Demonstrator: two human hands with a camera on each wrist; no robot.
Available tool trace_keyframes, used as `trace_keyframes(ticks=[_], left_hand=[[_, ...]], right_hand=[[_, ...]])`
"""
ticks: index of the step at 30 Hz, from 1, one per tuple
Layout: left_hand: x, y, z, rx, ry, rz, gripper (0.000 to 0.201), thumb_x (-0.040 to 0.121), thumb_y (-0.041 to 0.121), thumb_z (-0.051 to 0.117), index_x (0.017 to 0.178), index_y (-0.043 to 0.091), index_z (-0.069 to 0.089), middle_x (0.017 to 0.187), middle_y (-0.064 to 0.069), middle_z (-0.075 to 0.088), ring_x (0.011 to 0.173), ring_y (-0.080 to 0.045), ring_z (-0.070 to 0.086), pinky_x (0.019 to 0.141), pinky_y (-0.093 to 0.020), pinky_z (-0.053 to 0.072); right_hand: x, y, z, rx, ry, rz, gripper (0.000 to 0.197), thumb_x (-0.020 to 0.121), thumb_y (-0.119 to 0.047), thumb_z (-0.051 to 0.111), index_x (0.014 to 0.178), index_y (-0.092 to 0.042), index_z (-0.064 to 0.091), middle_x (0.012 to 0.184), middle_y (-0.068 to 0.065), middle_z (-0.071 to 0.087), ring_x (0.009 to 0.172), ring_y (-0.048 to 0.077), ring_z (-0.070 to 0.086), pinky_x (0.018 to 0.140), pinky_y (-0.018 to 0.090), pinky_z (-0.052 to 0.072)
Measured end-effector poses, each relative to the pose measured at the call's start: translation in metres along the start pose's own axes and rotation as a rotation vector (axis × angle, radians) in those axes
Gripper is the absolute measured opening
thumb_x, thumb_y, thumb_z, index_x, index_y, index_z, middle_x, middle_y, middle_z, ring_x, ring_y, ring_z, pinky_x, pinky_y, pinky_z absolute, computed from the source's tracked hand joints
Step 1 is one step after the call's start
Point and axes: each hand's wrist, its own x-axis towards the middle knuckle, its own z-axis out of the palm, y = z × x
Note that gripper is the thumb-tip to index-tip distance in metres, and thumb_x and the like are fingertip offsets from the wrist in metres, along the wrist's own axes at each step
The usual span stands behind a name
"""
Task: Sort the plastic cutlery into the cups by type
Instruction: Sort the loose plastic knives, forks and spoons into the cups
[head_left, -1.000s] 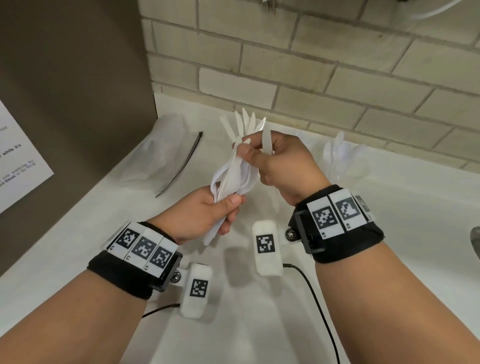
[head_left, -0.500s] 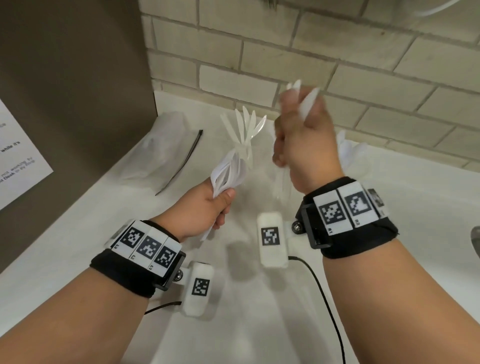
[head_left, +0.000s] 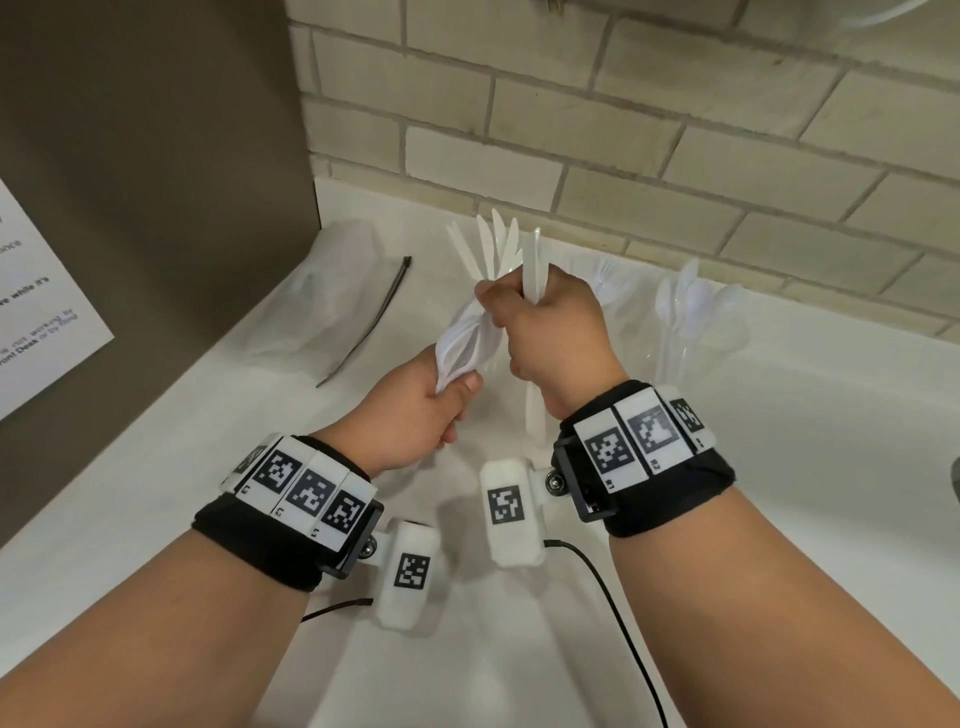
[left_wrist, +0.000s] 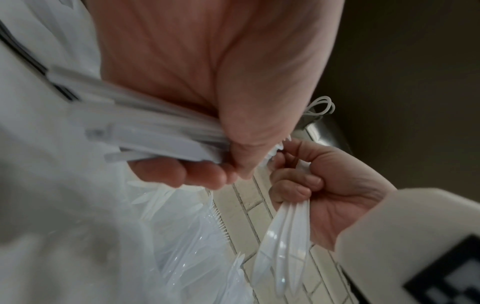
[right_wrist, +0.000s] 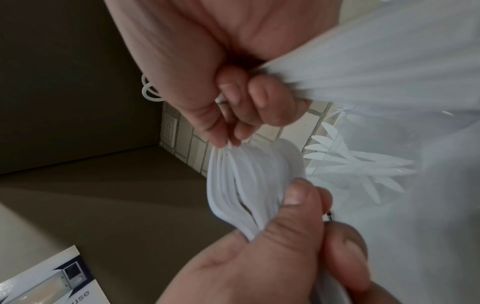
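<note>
Two hands mid-sort: left hand (head_left: 415, 410) grips the spoon bundle (head_left: 467, 338); right hand (head_left: 550, 332), fisting knives (head_left: 532, 270), pinches another; next, cupping them.

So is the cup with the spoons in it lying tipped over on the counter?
No, the clear cup stands upright near the brick wall, with spoons sticking up from it.

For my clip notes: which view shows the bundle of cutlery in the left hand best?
The right wrist view: the bundle of cutlery fans out between thumb and fingers of the left hand. The left wrist view shows only blurred handles. In the head view the right hand partly hides it.
</note>
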Motion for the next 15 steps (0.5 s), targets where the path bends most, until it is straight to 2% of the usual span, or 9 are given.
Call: trace_keyframes(ticks=[2, 4, 6, 8, 10, 12, 15], left_hand=[[-0.001, 0.001, 0.001, -0.01, -0.012, 0.001, 0.017, 0.096, 0.03, 0.05, 0.079, 0.028, 0.049, 0.064, 0.001, 0.053, 0.05, -0.01, 0.051, 0.055, -0.026, 0.047], [-0.003, 0.002, 0.001, -0.006, -0.031, 0.002, 0.021, 0.096, 0.029, 0.05, 0.075, 0.026, 0.049, 0.058, 0.004, 0.053, 0.049, -0.009, 0.051, 0.054, -0.023, 0.048], [-0.006, 0.003, 0.001, 0.005, -0.047, 0.004, 0.026, 0.097, 0.027, 0.049, 0.072, 0.026, 0.048, 0.05, 0.007, 0.051, 0.046, -0.007, 0.048, 0.051, -0.02, 0.045], [-0.008, 0.003, 0.001, 0.008, -0.059, 0.0, 0.027, 0.098, 0.026, 0.048, 0.071, 0.026, 0.047, 0.047, 0.009, 0.05, 0.045, -0.007, 0.045, 0.049, -0.019, 0.043], [-0.009, 0.003, 0.0, 0.039, -0.056, -0.009, 0.03, 0.098, 0.025, 0.047, 0.069, 0.024, 0.046, 0.045, 0.009, 0.049, 0.043, -0.006, 0.044, 0.048, -0.017, 0.041], [-0.01, 0.002, -0.001, 0.084, -0.031, -0.03, 0.032, 0.098, 0.025, 0.047, 0.066, 0.021, 0.045, 0.045, 0.008, 0.049, 0.041, -0.005, 0.044, 0.047, -0.014, 0.04], [-0.009, -0.003, -0.006, 0.099, 0.04, -0.082, 0.03, 0.097, 0.028, 0.047, 0.07, 0.018, 0.045, 0.05, 0.007, 0.049, 0.041, -0.004, 0.044, 0.046, -0.013, 0.04]], right_hand=[[0.003, 0.0, 0.0, 0.005, 0.044, -0.015, 0.023, 0.091, -0.027, 0.058, 0.069, -0.024, 0.052, 0.064, -0.007, 0.055, 0.056, 0.011, 0.048, 0.061, 0.03, 0.038], [0.005, -0.001, -0.001, 0.011, 0.095, -0.041, 0.019, 0.095, -0.029, 0.051, 0.077, -0.024, 0.049, 0.068, -0.006, 0.057, 0.059, 0.012, 0.051, 0.063, 0.03, 0.041], [0.006, -0.005, -0.006, 0.08, 0.159, -0.06, 0.016, 0.099, -0.029, 0.044, 0.084, -0.025, 0.046, 0.07, -0.007, 0.066, 0.06, 0.007, 0.061, 0.06, 0.025, 0.044], [0.007, -0.013, -0.016, 0.172, 0.227, -0.088, 0.014, 0.101, -0.027, 0.04, 0.087, -0.024, 0.043, 0.073, -0.003, 0.072, 0.064, 0.008, 0.067, 0.054, 0.022, 0.043], [0.012, -0.026, -0.028, 0.273, 0.308, -0.116, 0.014, 0.102, -0.024, 0.036, 0.09, -0.021, 0.042, 0.069, 0.001, 0.071, 0.061, 0.013, 0.069, 0.049, 0.024, 0.047], [0.022, -0.037, -0.04, 0.371, 0.377, -0.161, 0.014, 0.103, -0.021, 0.033, 0.091, -0.02, 0.041, 0.063, 0.002, 0.063, 0.056, 0.02, 0.067, 0.052, 0.03, 0.055], [0.047, -0.043, -0.048, 0.402, 0.43, -0.244, 0.011, 0.103, -0.02, 0.031, 0.098, -0.018, 0.04, 0.064, 0.005, 0.053, 0.048, 0.023, 0.059, 0.054, 0.037, 0.056]])
